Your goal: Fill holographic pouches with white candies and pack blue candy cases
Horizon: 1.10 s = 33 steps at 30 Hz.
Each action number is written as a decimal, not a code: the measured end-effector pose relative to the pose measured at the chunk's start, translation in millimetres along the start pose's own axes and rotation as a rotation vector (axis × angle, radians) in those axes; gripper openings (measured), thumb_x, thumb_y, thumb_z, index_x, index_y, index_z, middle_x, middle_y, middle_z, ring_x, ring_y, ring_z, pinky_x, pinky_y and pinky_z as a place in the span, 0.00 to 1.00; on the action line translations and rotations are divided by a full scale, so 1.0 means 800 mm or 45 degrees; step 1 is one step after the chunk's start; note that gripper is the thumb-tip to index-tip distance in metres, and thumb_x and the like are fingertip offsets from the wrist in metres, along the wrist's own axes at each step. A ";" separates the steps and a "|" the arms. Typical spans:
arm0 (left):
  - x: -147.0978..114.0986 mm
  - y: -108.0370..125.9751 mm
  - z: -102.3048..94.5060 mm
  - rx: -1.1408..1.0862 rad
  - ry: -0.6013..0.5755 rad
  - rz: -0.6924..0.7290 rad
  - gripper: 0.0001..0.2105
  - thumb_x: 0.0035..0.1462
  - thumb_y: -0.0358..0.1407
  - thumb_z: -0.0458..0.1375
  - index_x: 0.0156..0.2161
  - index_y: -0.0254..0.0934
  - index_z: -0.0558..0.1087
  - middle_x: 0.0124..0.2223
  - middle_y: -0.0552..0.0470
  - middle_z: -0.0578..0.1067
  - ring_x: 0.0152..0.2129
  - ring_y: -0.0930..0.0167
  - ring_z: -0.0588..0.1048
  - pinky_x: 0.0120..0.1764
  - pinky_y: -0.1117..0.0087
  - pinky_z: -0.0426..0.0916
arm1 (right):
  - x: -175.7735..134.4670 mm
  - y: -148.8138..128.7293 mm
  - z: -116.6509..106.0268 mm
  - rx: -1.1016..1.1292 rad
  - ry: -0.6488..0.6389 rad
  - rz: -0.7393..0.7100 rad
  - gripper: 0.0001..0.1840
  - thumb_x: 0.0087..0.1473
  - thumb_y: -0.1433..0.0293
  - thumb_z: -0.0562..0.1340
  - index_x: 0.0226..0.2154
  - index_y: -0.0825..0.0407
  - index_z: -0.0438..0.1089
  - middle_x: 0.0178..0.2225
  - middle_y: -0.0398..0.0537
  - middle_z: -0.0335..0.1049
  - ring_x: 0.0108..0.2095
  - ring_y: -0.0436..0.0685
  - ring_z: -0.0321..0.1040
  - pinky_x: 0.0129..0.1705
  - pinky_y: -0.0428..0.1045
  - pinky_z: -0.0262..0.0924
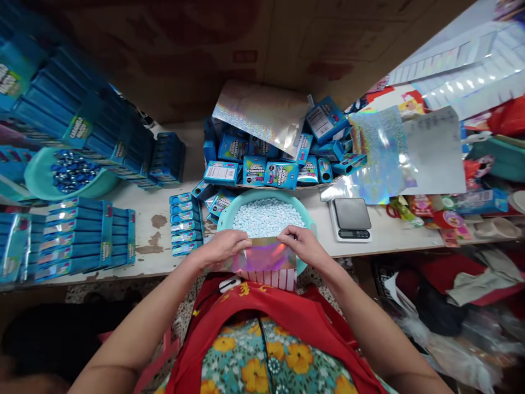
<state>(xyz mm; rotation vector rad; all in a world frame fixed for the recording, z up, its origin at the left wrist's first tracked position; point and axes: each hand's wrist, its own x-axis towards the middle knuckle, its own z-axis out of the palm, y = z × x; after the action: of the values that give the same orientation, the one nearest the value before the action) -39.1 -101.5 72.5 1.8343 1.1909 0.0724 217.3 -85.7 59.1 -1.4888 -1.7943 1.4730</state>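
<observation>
In the head view, my left hand (225, 246) and my right hand (304, 246) pinch the upper edge of a shiny holographic sheet (266, 256) between thumb and fingers. The sheet lies across the near side of a turquoise basin (310, 218). Small pale blue-white pellets (266, 216) fill the basin and show beyond my fingers. Below the sheet, a row of white strips (275, 278) hangs near my red apron (287, 306); whether they belong to the same sheet I cannot tell.
A digital scale (351, 219) stands right of the basin. Behind it, a carton holds loose blue candy boxes (281, 174) under another holographic sheet (262, 112). Stacked blue boxes (84, 232) fill the left, near a bowl of blue-wrapped pieces (35, 178). A large cardboard box (246, 49) overhangs the back.
</observation>
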 end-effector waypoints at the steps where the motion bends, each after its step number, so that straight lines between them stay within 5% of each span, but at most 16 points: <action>1: -0.002 -0.003 -0.002 -0.023 -0.021 -0.010 0.22 0.61 0.51 0.44 0.30 0.35 0.71 0.28 0.52 0.70 0.26 0.72 0.65 0.30 0.73 0.54 | 0.002 0.000 0.000 -0.001 -0.007 0.006 0.14 0.52 0.60 0.61 0.23 0.52 0.69 0.21 0.42 0.66 0.25 0.51 0.59 0.28 0.46 0.51; 11: -0.022 -0.026 -0.015 -0.282 0.043 -0.180 0.17 0.50 0.50 0.57 0.35 0.36 0.70 0.26 0.58 0.64 0.24 0.75 0.61 0.26 0.75 0.51 | 0.015 -0.001 -0.001 -0.006 -0.046 0.051 0.16 0.49 0.57 0.62 0.22 0.52 0.68 0.21 0.42 0.65 0.24 0.51 0.59 0.27 0.46 0.51; 17: -0.031 -0.045 -0.014 -0.287 0.072 -0.127 0.19 0.58 0.48 0.48 0.26 0.34 0.67 0.24 0.56 0.62 0.23 0.75 0.59 0.26 0.75 0.50 | 0.024 0.007 0.004 -0.051 -0.039 0.057 0.16 0.49 0.56 0.61 0.22 0.52 0.68 0.20 0.41 0.64 0.24 0.51 0.58 0.26 0.46 0.50; 24: -0.045 -0.056 -0.017 -0.257 0.179 -0.232 0.20 0.58 0.48 0.48 0.23 0.34 0.65 0.23 0.55 0.63 0.24 0.74 0.61 0.27 0.74 0.52 | 0.030 0.017 0.000 -0.150 -0.067 0.071 0.17 0.51 0.55 0.60 0.23 0.52 0.69 0.22 0.43 0.66 0.26 0.54 0.61 0.29 0.48 0.53; 27: -0.054 -0.059 -0.020 -0.290 0.179 -0.225 0.20 0.59 0.48 0.47 0.23 0.34 0.64 0.24 0.56 0.61 0.24 0.75 0.60 0.27 0.75 0.52 | 0.029 0.001 0.010 -0.358 0.091 -0.153 0.15 0.54 0.56 0.59 0.32 0.50 0.73 0.32 0.49 0.70 0.36 0.59 0.65 0.39 0.53 0.57; 30: -0.057 -0.058 -0.023 -0.265 0.200 -0.186 0.20 0.59 0.47 0.46 0.24 0.34 0.65 0.24 0.55 0.63 0.24 0.75 0.61 0.27 0.75 0.52 | 0.030 -0.030 0.044 -0.584 0.250 -0.466 0.17 0.53 0.58 0.62 0.45 0.46 0.71 0.46 0.52 0.69 0.49 0.63 0.60 0.53 0.58 0.48; 33: -0.060 -0.062 -0.028 -0.248 0.202 -0.141 0.20 0.59 0.47 0.46 0.25 0.34 0.68 0.25 0.55 0.66 0.25 0.74 0.63 0.29 0.75 0.54 | 0.034 -0.054 0.086 -0.664 0.043 -0.557 0.08 0.55 0.61 0.62 0.38 0.43 0.74 0.38 0.46 0.74 0.44 0.59 0.64 0.56 0.59 0.41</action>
<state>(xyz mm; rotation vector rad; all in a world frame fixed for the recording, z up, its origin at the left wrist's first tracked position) -109.7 -117.2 69.5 1.6133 1.3448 0.2659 131.5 -88.9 62.4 -1.1951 -2.4088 0.8005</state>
